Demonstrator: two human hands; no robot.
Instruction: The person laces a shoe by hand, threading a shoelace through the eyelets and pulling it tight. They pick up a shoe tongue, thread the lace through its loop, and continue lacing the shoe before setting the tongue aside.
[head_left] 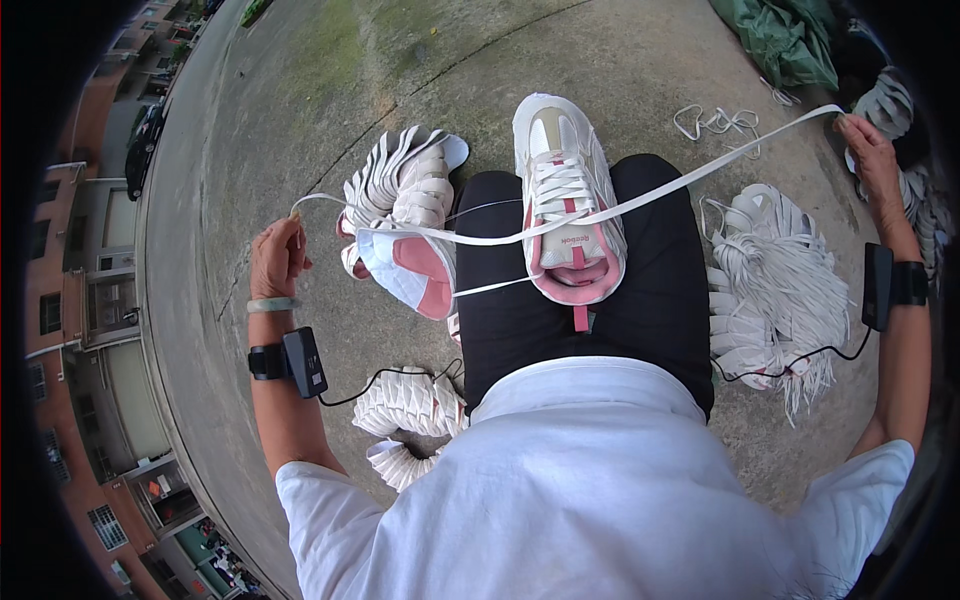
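Observation:
A white and pink sneaker (575,235) rests on my lap between my knees, toe pointing away, with white laces (562,192) crossed over its tongue. A long flat white shoelace (690,180) sags across the shoe's tongue. Its right end is pinched in my raised right hand (873,165), far out to the right. Out to the left, my left hand (280,255) is closed, pinching a white lace end above its fingers. Thinner white strands run leftward from the shoe; where they lead is hidden by the shoe parts.
Stacked white and pink shoe uppers (415,195) lie left of my knees, with more stacks (410,402) nearer me. At right, a bundle of white laces (785,275) lies over other uppers. Loose laces (722,122) and a green sack (785,45) are farther off. Cables run from both wrist devices.

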